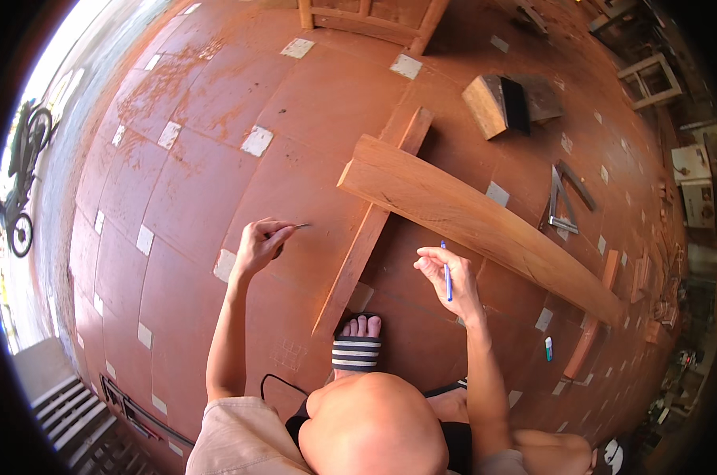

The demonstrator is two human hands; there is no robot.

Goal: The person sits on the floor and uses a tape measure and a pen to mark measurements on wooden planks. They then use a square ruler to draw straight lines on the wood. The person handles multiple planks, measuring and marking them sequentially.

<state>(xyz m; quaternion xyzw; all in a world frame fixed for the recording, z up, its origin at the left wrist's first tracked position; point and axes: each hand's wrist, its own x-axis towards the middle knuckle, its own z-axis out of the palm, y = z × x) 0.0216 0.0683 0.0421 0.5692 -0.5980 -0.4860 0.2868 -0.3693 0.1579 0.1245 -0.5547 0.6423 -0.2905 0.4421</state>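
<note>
The long orange-brown wooden plank (469, 210) lies beyond and to the right of your right fingers, set across two narrow reddish wooden battens (354, 265); this support appears complete. Your right hand (461, 277) holds a slim blue-and-white pen (448, 286) across its bent fingers, apart from the plank. Your left hand (257, 244) pinches a thin, dark, stick-like piece (301, 226) between thumb and fingertips, also apart from the plank. Any lines on the wood are too fine to confirm; the remaining work cannot be judged.

The red-brown tiled floor with white square insets (192, 237) extends beneath both hands. Far left of your left fingers stands a dark motorcycle (19, 170). Beyond your right fingers, past the plank, sits a black-faced wooden block (485, 107). Well right of the same fingers lies a small green-and-white tube (548, 349).
</note>
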